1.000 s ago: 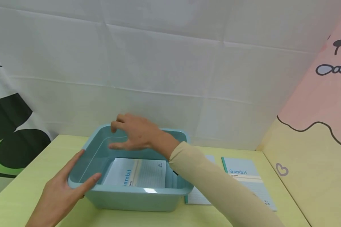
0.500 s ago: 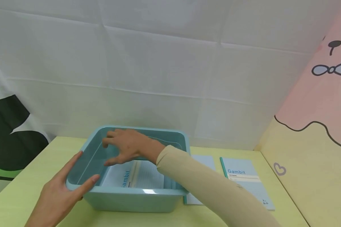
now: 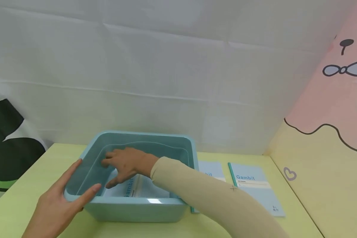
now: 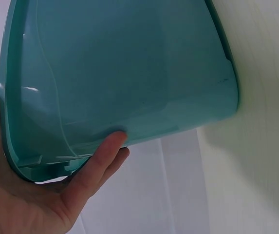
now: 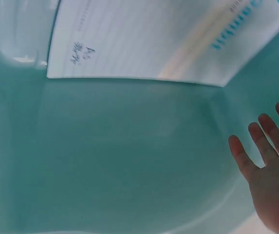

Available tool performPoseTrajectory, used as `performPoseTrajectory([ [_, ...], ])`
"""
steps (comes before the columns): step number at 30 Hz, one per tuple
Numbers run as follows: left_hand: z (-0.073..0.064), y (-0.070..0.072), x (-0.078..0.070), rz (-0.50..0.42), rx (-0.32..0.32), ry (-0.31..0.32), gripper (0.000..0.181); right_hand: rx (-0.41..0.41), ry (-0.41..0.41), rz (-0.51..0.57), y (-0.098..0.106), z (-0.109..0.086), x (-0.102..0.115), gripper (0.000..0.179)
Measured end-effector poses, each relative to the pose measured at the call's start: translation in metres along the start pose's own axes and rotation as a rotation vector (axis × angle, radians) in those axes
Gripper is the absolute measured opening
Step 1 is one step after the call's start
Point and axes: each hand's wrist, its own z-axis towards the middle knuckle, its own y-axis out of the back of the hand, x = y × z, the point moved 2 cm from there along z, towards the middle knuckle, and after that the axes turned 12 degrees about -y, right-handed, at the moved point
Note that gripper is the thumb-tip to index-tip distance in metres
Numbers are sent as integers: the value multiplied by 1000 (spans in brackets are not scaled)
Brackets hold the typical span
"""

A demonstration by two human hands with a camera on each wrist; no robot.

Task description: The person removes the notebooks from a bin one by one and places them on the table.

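A blue-green plastic basin (image 3: 139, 211) stands on the pale yellow table. My left hand (image 3: 55, 206) grips its near left corner, thumb over the rim; in the left wrist view, fingers (image 4: 93, 170) lie along the outer wall. Inside the basin lies a notebook (image 3: 154, 185) with a white and light blue cover printed "Gambit". Over its left part reaches my right hand (image 3: 128, 163), fingers spread and holding nothing, partly covering the print. From the right wrist, the notebook (image 5: 129, 39) rests on the basin floor, with the hand (image 5: 275, 180) apart from it.
Two more notebooks lie right of the basin: one (image 3: 209, 168) partly hidden by my right sleeve (image 3: 196, 188), the other (image 3: 253, 181) farther right. A white sheet (image 3: 166, 66) hangs behind the table, and a patterned panel (image 3: 324, 165) bounds the right side.
My right hand has come down from the basin's far rim into the basin, toward the notebook's left end. The left hand keeps its hold on the corner. The head view has shifted slightly.
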Motion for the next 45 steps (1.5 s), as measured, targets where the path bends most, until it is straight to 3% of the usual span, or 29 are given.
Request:
performPoseTrajectory([
  [4, -2, 2, 4, 9, -22, 7, 108, 54, 0, -58, -8, 5, 11, 80],
  [11, -2, -2, 4, -54, -119, -111, 100, 100, -17, -10, -22, 7, 9, 81],
  [14, 0, -4, 2, -61, -131, -127, 100, 104, -8, 15, -27, 9, 5, 79],
  [25, -4, -4, 5, -41, -119, -124, 100, 198, 98, -20, -43, 14, 17, 64],
  [32, -4, -3, 4, -40, -121, -110, 101, 181, 66, -114, -41, 13, 22, 64],
  [41, -8, -2, 6, -32, -140, -112, 100, 169, 71, -205, -37, 9, 28, 86],
  [45, -6, -2, 6, -25, -122, -105, 101, 162, 68, -293, -36, 6, 31, 85],
])
